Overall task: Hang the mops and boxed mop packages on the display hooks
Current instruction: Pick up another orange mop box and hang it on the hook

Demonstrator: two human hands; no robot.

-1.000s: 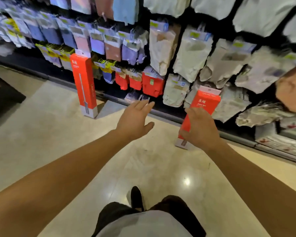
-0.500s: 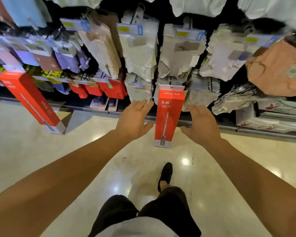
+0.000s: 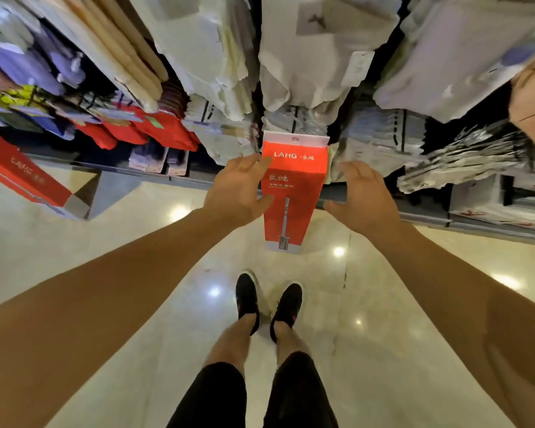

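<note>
A tall red boxed mop package (image 3: 292, 193) with a white hang tab stands upright in front of the display wall, straight ahead of me. My left hand (image 3: 240, 189) is at its left edge, fingers spread and thumb near the box's side, fingertips touching or almost touching it. My right hand (image 3: 363, 197) is open to the right of the box, a small gap from it. A second red boxed mop package (image 3: 28, 180) hangs or leans at the far left above the floor.
The display wall (image 3: 291, 57) is packed with hanging cloths and bagged goods in white, purple, red and beige. A low shelf edge (image 3: 155, 176) runs along the bottom. Glossy tile floor (image 3: 136, 273) lies below; my feet (image 3: 267, 304) stand just behind the box.
I have stepped closer to the wall and the view tilted down. Both hands moved in toward the red box, the left one now at its edge.
</note>
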